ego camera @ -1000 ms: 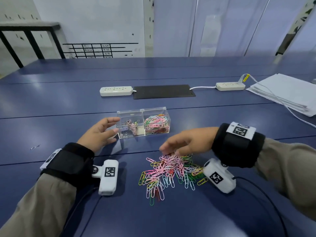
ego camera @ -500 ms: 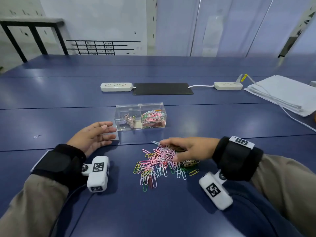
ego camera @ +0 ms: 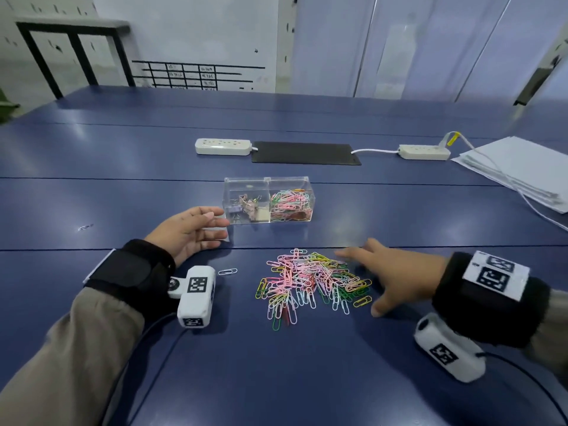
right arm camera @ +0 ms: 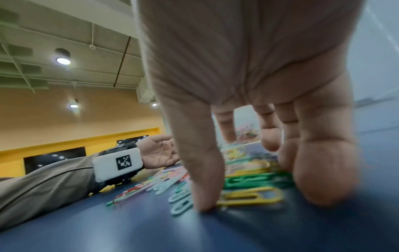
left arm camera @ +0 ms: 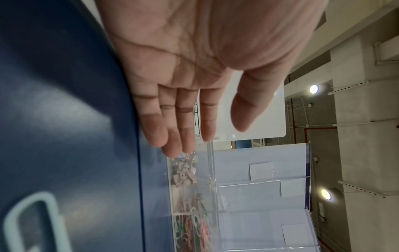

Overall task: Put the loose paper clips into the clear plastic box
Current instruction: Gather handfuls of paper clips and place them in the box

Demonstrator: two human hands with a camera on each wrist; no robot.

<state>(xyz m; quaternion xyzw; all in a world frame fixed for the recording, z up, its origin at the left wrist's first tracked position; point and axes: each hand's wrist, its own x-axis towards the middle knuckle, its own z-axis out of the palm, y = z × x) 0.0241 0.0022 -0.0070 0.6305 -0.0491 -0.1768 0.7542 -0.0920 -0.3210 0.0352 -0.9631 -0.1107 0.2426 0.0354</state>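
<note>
The clear plastic box (ego camera: 269,199) stands on the blue table, with binder clips in its left half and coloured paper clips in its right half. A loose pile of coloured paper clips (ego camera: 310,281) lies in front of it. My left hand (ego camera: 209,224) rests open on the table, fingertips close to the box's left end (left arm camera: 194,179). At the pile's right edge my right hand (ego camera: 378,278) has its fingers spread. Its thumb tip (right arm camera: 202,201) presses the table beside a yellow clip (right arm camera: 254,197), and it holds nothing. One pale clip (ego camera: 227,271) lies apart near my left wrist.
A flat clear lid (ego camera: 219,235) lies under my left fingers. Two white power strips (ego camera: 222,146) and a black mat (ego camera: 304,152) sit farther back. A paper stack (ego camera: 519,167) and a white cable lie at the far right. A tiny stray item (ego camera: 85,227) lies at the left.
My right hand has slid off the top of the pile to its right edge and spread its fingers. The left hand stays beside the box.
</note>
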